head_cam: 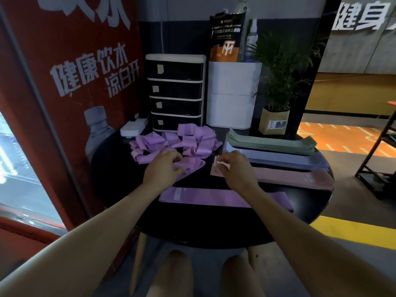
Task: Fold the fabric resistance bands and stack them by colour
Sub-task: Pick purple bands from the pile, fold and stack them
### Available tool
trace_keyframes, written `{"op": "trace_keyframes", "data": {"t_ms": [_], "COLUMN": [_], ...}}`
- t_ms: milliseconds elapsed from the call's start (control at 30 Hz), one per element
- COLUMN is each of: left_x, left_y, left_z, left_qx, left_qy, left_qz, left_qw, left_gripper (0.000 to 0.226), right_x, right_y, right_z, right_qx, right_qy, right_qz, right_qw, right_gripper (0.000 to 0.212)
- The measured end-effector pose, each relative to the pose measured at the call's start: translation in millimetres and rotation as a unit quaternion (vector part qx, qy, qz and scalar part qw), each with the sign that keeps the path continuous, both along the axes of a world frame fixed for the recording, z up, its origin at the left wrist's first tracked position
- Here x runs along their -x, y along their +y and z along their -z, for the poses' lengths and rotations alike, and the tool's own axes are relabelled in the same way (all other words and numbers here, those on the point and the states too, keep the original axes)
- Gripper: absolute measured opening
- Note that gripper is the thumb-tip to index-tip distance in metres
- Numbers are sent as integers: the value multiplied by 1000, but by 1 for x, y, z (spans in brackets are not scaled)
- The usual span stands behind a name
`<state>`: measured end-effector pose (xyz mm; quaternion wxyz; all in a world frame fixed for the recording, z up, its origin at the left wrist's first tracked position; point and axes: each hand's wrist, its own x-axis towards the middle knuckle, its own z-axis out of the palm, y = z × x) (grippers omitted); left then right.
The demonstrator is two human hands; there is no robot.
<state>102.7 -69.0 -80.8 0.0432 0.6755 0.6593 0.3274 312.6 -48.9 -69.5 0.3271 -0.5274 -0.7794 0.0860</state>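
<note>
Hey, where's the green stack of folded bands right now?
In the head view, the green stack sits at the far right of the round black table, just in front of the potted plant and behind the blue-grey stack.

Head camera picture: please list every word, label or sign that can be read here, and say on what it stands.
"健康饮水" on the red panel.
"凉白开" on the same panel, below.
"健身" on the wall sign, cut by the picture edge.
Large white characters at the panel top: cut off, unreadable.
Black and orange pouch: a logo like "M"; small lines blurred.
Drawer labels: no readable text.
Purple band tag: too small.
Plant pot label: blurred.
</note>
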Motion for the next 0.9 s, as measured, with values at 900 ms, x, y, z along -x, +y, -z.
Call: {"op": "trace_keyframes", "data": {"t_ms": [900], "left_x": [7], "left_y": [9], "left_z": [-92], "left_qx": [-101], "left_qy": [-344], "left_qz": [68], "left_qw": [931], "left_gripper": [11], "right_x": [68], "right_y": [22], "right_z": [-68], "right_qx": [70], "right_qy": [164], "right_qz": [-182], "right_qw": [967], "right_gripper": [19]}}
